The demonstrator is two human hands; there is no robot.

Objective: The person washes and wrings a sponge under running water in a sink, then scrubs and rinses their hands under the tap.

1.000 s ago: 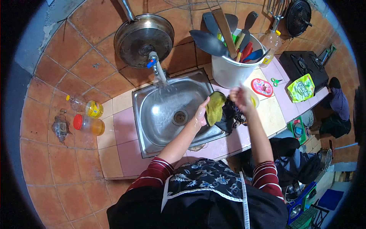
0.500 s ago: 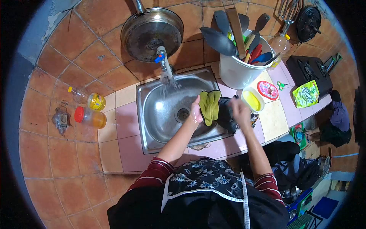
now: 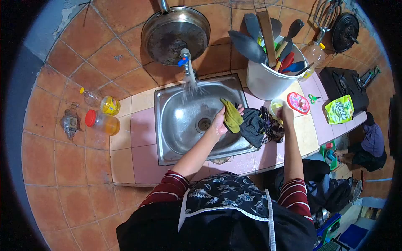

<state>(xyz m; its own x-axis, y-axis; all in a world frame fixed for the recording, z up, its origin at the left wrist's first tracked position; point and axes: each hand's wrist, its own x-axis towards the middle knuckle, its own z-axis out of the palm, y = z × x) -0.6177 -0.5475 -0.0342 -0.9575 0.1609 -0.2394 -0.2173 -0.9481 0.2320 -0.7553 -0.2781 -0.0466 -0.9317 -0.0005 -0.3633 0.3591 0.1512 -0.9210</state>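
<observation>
Cloth [image 3: 231, 118] gripped in L hand [image 3: 221, 121]; R hand [image 3: 285, 116] hides pt of tub [image 3: 275, 104], grip unclear.

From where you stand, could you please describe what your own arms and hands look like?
Both arms wear dark red sleeves with thin whitish stripes, ending around the elbows, so the forearms are bare. The left hand and the right hand have no gloves. I see no watch or bracelet on either wrist; rings are too small to tell.
</observation>
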